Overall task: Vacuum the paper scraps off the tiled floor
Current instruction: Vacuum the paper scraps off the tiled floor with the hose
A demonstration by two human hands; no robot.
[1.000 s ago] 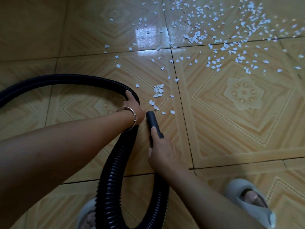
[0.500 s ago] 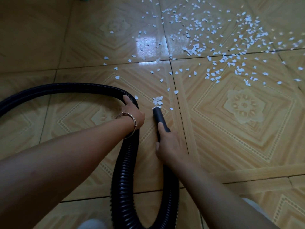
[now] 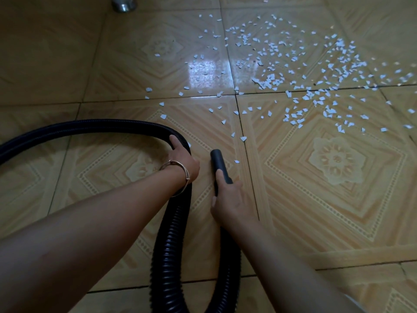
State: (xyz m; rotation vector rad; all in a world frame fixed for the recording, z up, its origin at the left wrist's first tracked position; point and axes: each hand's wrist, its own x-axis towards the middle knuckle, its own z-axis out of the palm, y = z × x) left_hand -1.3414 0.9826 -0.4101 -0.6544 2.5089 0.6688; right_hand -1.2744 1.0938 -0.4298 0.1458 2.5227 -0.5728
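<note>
Right hand [image 3: 232, 199] grips the nozzle [image 3: 220, 164], left hand [image 3: 184, 161] wraps the hose [image 3: 171, 233]; scraps [image 3: 316, 86] litter the floor [image 3: 316, 211] ahead.

Tiled floor [image 3: 316, 211]: glossy tan to orange, each tile printed with nested diamonds of fine diagonal stripes, bordered by rows of pale dots. Floral medallion [image 3: 336, 160]: cream, at a tile's centre. Grout lines [image 3: 250, 177]: dark, near black. Paper scraps [image 3: 268, 81]: white with a faint bluish cast, irregular torn shapes. Hose [image 3: 168, 245]: black, ribbed in close rings along its length. Nozzle [image 3: 218, 161]: smooth matte black. Bracelet [image 3: 178, 164]: thin, pinkish-gold metal. Metal object [image 3: 124, 4] at the top edge: silvery.
</note>
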